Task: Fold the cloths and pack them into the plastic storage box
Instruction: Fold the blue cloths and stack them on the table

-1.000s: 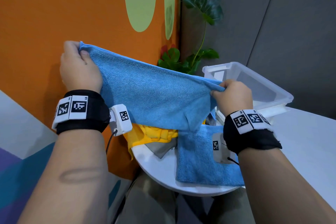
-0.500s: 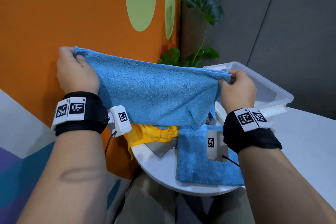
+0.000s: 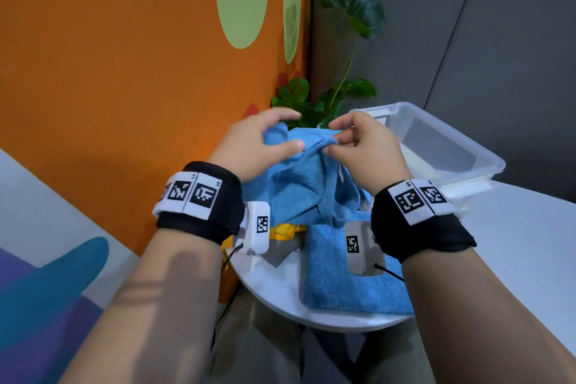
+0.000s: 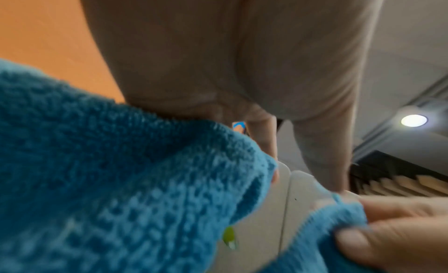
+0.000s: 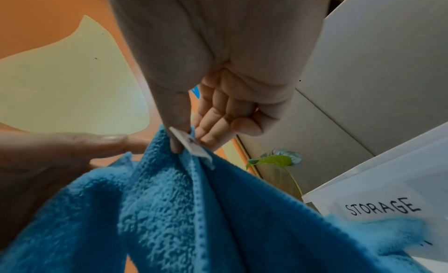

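My left hand (image 3: 286,131) and right hand (image 3: 333,139) meet above the table, each pinching a top corner of a blue terry cloth (image 3: 305,187) that hangs doubled between them. In the right wrist view my right hand (image 5: 189,141) pinches the cloth's hem (image 5: 198,200) between thumb and fingertips at its white label (image 5: 194,146). The left wrist view shows the cloth (image 4: 121,181) draped below my palm. The clear plastic storage box (image 3: 436,146) stands open at the right, marked STORAGE (image 5: 383,208). A folded blue cloth (image 3: 336,287) lies on the white table (image 3: 274,287).
A yellow cloth (image 3: 285,229) and a grey cloth (image 3: 280,254) lie bunched on the table under my left wrist. The orange wall (image 3: 124,72) is close on the left. A potted plant (image 3: 343,93) stands behind the box.
My hands have swung inward from a wide spread until they nearly touch, bringing the two top corners together. The blue cloth went from stretched flat to hanging doubled.
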The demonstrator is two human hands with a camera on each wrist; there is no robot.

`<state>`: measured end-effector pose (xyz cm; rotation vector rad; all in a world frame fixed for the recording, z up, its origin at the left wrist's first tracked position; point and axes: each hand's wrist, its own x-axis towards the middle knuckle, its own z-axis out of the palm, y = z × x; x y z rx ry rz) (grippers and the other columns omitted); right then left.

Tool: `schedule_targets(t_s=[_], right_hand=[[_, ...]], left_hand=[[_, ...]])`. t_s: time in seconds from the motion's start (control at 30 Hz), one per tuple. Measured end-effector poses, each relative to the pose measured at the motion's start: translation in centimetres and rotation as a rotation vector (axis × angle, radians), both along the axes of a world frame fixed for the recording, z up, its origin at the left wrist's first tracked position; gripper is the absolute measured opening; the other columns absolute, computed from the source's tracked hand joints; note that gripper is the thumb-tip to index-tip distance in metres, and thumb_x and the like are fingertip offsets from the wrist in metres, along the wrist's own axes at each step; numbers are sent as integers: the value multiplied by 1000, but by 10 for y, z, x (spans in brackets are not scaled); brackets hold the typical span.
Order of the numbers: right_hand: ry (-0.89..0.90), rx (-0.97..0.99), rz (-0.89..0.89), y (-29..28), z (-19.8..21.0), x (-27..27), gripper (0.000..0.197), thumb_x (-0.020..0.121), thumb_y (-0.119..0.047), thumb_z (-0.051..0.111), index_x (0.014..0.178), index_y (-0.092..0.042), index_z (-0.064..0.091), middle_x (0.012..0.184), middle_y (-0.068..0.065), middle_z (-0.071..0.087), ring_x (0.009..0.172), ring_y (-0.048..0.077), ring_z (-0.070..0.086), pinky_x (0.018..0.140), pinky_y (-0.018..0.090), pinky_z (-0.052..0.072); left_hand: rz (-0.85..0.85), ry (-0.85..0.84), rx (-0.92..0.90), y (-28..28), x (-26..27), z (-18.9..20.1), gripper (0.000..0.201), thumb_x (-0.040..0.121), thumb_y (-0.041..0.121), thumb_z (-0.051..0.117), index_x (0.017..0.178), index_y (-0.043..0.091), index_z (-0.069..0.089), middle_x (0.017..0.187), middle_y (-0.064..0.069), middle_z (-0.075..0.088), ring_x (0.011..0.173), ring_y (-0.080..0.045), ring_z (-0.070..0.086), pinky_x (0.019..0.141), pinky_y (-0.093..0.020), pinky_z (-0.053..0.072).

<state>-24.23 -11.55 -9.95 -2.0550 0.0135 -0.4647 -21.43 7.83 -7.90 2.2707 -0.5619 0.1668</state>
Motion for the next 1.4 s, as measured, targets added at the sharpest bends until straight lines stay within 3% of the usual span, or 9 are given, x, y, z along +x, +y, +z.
schedule_targets(t_s=[0.37, 0.5, 0.67, 0.83, 0.97, 1.13, 1.2, 1.3, 1.4], right_hand=[[39, 36, 132, 3, 2, -6, 23, 80, -19, 72, 98, -26, 60, 79, -10, 66, 67, 3, 60, 72, 27, 50], [352, -249, 76, -6, -4, -4, 34, 86, -35, 65, 115, -23, 53, 101, -8, 58, 93, 12, 58, 85, 31, 48], [575, -373, 42, -9, -23, -3, 20, 86, -19, 59, 100, -5, 61, 96, 14, 69, 86, 30, 67, 83, 44, 56], [539, -233, -10, -13, -20, -5, 18, 85, -25, 66, 77, -14, 54, 69, 4, 57, 60, 18, 51, 66, 32, 47], [547, -350, -55, -12, -15, -5, 33, 91, -30, 58, 66, -15, 43, 72, 4, 51, 70, 21, 48, 63, 28, 37], [645, 55, 44, -7, -14, -9, 17, 88, -12, 63, 90, -17, 47, 78, 6, 65, 57, 13, 66, 50, 23, 42], [637, -37, 21, -11, -13, -9, 21, 83, -4, 64, 89, -17, 49, 73, 6, 64, 50, 12, 61, 50, 21, 39], [623, -425, -45, -13, -6, -11, 14, 81, -3, 57, 78, -13, 49, 83, 9, 57, 67, 22, 51, 54, 24, 36], [597, -424, -50, -14, -6, -11, 20, 80, -16, 67, 97, -15, 55, 93, 5, 58, 79, 22, 54, 60, 24, 41]], left_hand=[[29, -87, 156, -20, 3, -10, 7, 84, 36, 69, 88, 30, 69, 84, 5, 49, 87, -20, 52, 83, -41, 45], [126, -142, 128, -13, 6, -7, 8, 85, 35, 69, 85, 28, 71, 73, 13, 45, 82, -20, 52, 82, -41, 46], [180, -167, 108, -9, 9, -5, 6, 85, 38, 67, 79, 37, 64, 79, 6, 45, 86, -23, 51, 81, -42, 44], [259, -189, 132, -4, 11, -4, 8, 86, 38, 65, 83, 32, 66, 79, 5, 42, 88, -24, 51, 85, -46, 44], [320, -185, 173, -1, 12, -6, 13, 88, 40, 62, 88, 28, 67, 88, 0, 46, 91, -26, 51, 87, -47, 44], [366, -193, 195, -4, 9, -6, 15, 90, 40, 60, 91, 26, 67, 90, 0, 46, 94, -27, 50, 86, -45, 43], [388, -189, 198, -2, 9, -5, 15, 90, 40, 60, 93, 27, 66, 90, 0, 45, 95, -27, 50, 86, -44, 42], [382, -176, 204, 0, 9, -6, 15, 90, 41, 60, 92, 28, 66, 89, 1, 44, 92, -25, 49, 86, -44, 43], [343, -175, 208, -5, 7, -8, 11, 89, 40, 62, 85, 30, 63, 84, 4, 41, 87, -22, 46, 83, -42, 42]])
